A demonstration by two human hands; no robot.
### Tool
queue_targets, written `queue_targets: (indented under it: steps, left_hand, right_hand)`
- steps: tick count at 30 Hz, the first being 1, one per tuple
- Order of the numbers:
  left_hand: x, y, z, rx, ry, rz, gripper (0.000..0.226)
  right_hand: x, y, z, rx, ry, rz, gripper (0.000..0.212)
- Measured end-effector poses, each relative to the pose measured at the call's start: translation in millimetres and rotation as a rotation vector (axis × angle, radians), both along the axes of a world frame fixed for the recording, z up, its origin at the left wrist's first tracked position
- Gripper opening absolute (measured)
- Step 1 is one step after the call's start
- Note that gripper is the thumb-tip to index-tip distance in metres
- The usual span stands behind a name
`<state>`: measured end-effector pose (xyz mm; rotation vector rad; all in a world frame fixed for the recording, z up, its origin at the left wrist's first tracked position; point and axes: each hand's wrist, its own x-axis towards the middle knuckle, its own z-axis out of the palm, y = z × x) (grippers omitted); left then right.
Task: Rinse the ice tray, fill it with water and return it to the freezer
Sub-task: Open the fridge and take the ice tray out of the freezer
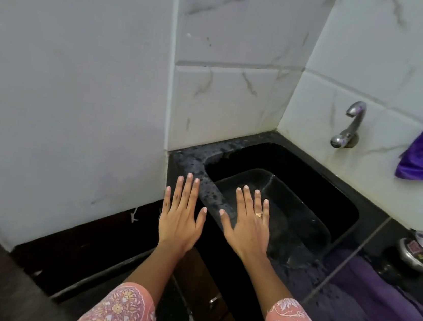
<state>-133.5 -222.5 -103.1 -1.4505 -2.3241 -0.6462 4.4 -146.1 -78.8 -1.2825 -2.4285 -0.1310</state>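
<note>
Seemingly pre-rinse, left hand point(179, 217) and right hand point(247, 226) hover by the sink point(322, 179), grips open and empty; no ice tray visible, so fetching it likely comes next.

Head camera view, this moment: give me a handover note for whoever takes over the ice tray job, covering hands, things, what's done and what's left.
Left hand: open, fingers spread, holding nothing, left of the sink.
Right hand: open, holding nothing, over the sink's near edge.
Things: ice tray and freezer are not in view. A black tub sits in the sink. The tap is on the right wall, with no water seen running.
Done: nothing that shows.
Left: fetch the tray, rinse it, fill it, return it to the freezer.
</note>
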Motion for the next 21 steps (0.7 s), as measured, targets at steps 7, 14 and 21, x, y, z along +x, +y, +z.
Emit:
queue_targets:
  steps: [7, 14, 21]
  left_hand:
    - [-25.7, -54.3, -26.6, -0.033, -0.02, 0.135, 0.063]
    - [-30.3, -108.1, -41.2, -0.093, -0.04, 0.279, 0.064]
    - [-20.0, -160.1, -49.6, -0.085, -0.079, 0.468, 0.065]
  right_hand:
    - [-35.4, -36.5, -24.1, -0.031, -0.039, 0.102, 0.069]
    - [-59.7, -75.9, -38.2, -0.062, -0.086, 0.241, 0.07]
    - [-73.9, -109.2, -47.3, -0.103, -0.112, 0.438, 0.074]
